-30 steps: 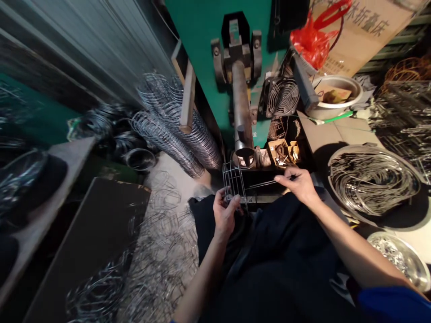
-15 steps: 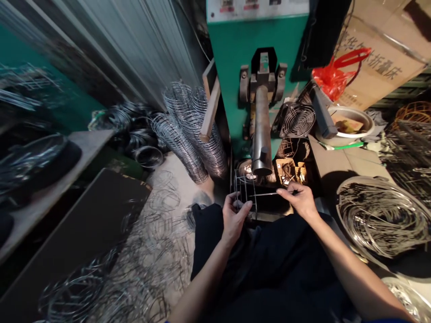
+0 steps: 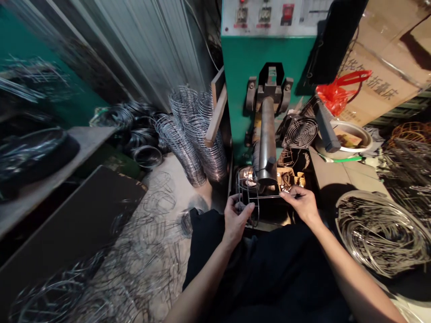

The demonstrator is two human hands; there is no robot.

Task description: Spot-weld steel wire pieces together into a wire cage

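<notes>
shifted right hand (image 3: 300, 205) nearer steel tube (image 3: 268, 148), pinching wire rod (image 3: 268, 196); clasping wire cage (image 3: 249, 193) with left hand (image 3: 236, 220); probably light, springy: grip by edge.

A cluttered metalworking workshop is filling the view. At the centre, a green machine (image 3: 237, 58) is standing with a control panel (image 3: 310, 29) on top, and a thick metal cylinder (image 3: 267, 139) is jutting forward from it. To the left, columns of stacked wire rings (image 3: 186, 139) are rising before a ridged metal sheet (image 3: 148, 45), while wire scraps (image 3: 148, 251) are littering the floor (image 3: 180, 193). To the right, thin wires (image 3: 380, 233) are lying in a round heap.
</notes>
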